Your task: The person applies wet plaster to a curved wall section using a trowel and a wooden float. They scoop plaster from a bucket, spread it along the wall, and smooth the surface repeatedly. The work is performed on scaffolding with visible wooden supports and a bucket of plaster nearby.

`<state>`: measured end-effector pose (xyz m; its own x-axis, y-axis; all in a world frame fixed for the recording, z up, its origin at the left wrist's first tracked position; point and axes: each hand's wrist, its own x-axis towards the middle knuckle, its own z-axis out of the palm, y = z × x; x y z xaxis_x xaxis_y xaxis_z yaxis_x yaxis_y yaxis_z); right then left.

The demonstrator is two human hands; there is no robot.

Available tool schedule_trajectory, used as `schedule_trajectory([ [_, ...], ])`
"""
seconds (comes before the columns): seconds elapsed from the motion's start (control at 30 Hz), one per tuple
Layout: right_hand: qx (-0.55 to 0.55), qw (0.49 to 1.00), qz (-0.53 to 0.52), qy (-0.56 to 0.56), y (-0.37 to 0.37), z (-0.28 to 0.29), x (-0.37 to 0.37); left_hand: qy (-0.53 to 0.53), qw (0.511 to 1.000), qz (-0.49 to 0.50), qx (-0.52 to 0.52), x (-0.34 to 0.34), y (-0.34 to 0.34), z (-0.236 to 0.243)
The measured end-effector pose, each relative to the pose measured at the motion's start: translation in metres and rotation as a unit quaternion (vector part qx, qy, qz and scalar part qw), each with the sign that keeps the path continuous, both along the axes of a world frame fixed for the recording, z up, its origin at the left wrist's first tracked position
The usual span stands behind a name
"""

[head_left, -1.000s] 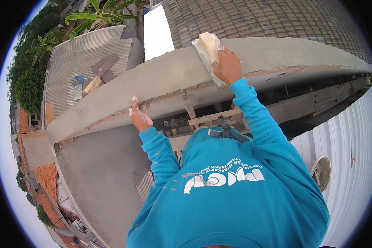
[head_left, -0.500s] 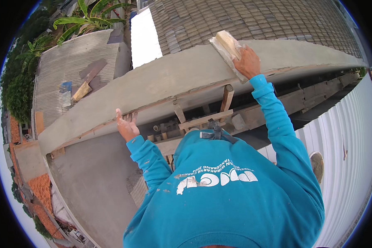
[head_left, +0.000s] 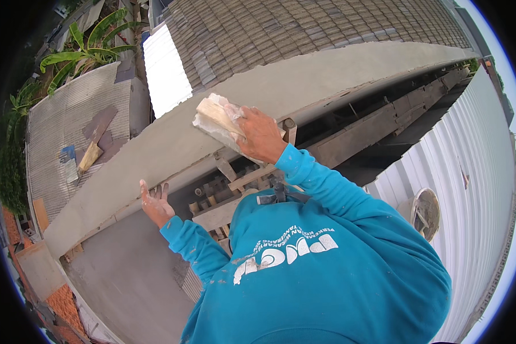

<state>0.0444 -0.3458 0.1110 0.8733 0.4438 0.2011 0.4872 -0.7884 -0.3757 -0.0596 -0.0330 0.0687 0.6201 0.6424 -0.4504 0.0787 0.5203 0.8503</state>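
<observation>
A plastering float [head_left: 214, 116], with a pale wooden handle and a cement-smeared blade, lies on the long grey plastered ledge [head_left: 155, 143]. My right hand [head_left: 261, 135] is wrapped round its handle, the arm reaching across in front of me. Grey cement coats parts of the float and the fingers. Over at the left, my left hand [head_left: 156, 205] is open, its fingers spread and pointing up at the ledge's near edge. Whether those fingers touch the edge I cannot tell. Nothing shows in that palm.
Below the ledge are wooden timbers [head_left: 252, 176] and a dark gap. A round bucket [head_left: 426, 214] rests by white corrugated sheeting [head_left: 470, 172] at right. Beyond the ledge lie a tiled roof [head_left: 304, 34] and a lower corrugated roof [head_left: 51, 137] with loose boards.
My right hand has brought the float leftward along the ledge and nearer to my left hand. My left hand stays by the near edge, still open. The whole view has shifted and turned somewhat.
</observation>
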Motion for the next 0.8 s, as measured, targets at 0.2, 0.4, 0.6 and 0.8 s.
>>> schedule_trajectory([
  [0.2,-0.018,0.998,0.004,0.060,-0.034,0.018,-0.006,-0.014,0.999,-0.017,-0.040,-0.005,0.012,0.005],
  [0.4,-0.123,0.943,-0.283,-0.124,-0.260,-0.013,0.089,0.001,0.999,-0.033,-0.021,-0.003,0.005,0.016],
  [0.6,-0.156,0.895,-0.412,-0.077,-0.396,-0.025,0.123,0.011,0.999,-0.048,-0.021,-0.003,0.010,0.006],
  [0.8,0.082,0.989,-0.120,-0.009,-0.102,-0.004,0.044,0.009,0.999,-0.042,0.003,-0.008,0.009,0.006],
])
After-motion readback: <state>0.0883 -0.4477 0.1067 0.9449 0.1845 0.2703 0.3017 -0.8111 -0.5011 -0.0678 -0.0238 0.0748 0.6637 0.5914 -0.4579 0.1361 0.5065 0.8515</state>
